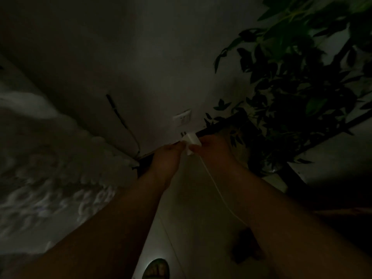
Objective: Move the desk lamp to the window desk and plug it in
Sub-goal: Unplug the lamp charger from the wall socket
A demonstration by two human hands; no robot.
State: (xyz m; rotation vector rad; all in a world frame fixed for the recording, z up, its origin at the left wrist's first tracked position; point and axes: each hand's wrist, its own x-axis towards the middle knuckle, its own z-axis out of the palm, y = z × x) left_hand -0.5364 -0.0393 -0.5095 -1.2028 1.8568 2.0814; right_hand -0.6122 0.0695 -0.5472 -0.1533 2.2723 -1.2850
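Holding white plug (190,140) just below wall socket (182,117).
Pinching plug body between both hands, left hand (165,158) and right hand (213,151) closing fingertips on it, prongs pointing up toward socket, forearms reaching forward together, white cord (217,190) trailing back between them.

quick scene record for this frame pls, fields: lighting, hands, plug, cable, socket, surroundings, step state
lighting: very dim
hands: left hand and right hand both pinch the white plug adapter
plug: prongs point up toward the wall, not inserted
cable: white cable trails down from the adapter between the forearms
socket: white wall socket just above the plug, nothing in it
surroundings: leafy potted plant on the right, pale patterned fabric on the left
step state: plugging in not yet done
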